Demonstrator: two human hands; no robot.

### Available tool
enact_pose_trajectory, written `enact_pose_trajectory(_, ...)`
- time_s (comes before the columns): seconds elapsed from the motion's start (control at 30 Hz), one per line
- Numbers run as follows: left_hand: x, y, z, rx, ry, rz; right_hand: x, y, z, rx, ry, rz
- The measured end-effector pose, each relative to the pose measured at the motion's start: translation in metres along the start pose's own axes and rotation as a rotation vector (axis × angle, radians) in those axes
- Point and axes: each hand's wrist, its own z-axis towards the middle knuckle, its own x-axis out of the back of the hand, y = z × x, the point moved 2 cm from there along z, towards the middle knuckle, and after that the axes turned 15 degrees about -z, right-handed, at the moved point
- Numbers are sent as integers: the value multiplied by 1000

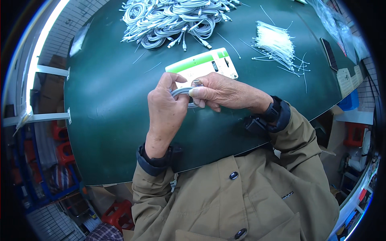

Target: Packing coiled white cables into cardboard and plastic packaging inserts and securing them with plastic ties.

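Note:
Between my two hands is a coiled grey USB cable [183, 91], held above the near side of a white and green packaging card [189, 69]. My left hand [167, 104] is closed round the left part of the coil, thumb and forefinger curled. From the right, my right hand [227, 93] pinches the coil with thumb and fingers. A metal connector end [197, 82] sticks up beside my right forefinger. The coil's underside is partly hidden by my fingers. The card lies flat on the green table [108, 112].
A big heap of coiled grey cables [173, 20] lies at the far side. A pile of white cable ties [275, 42] is at the far right, with several strays around. Near the right edge are a dark phone-like slab [329, 54], clear plastic bags [333, 26] and a paper sheet [349, 81].

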Motion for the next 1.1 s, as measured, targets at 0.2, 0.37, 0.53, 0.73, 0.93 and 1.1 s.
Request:
enact_pose_trajectory(0.2, 3, 10, 6, -87, -9, 104, -2, 5, 2, 92, 26, 8)
enact_pose_trajectory(0.37, 7, 23, 10, -174, 46, -10, 5, -4, -1, 69, 94, 23)
enact_pose_trajectory(0.53, 4, 57, -8, -551, 205, 369, 19, -11, -4, 109, 169, 160)
enact_pose_trajectory(0.73, -36, 52, -17, -302, 8, 170, 19, -15, -2, 185, 189, 557)
enact_pose_trajectory(0.93, -30, 48, -9, -314, -37, 86, 23, -10, -2, 161, 227, 604)
enact_pose_trajectory(1.1, -18, 38, -7, -444, 23, 9, 29, -22, -7, 214, 317, 465)
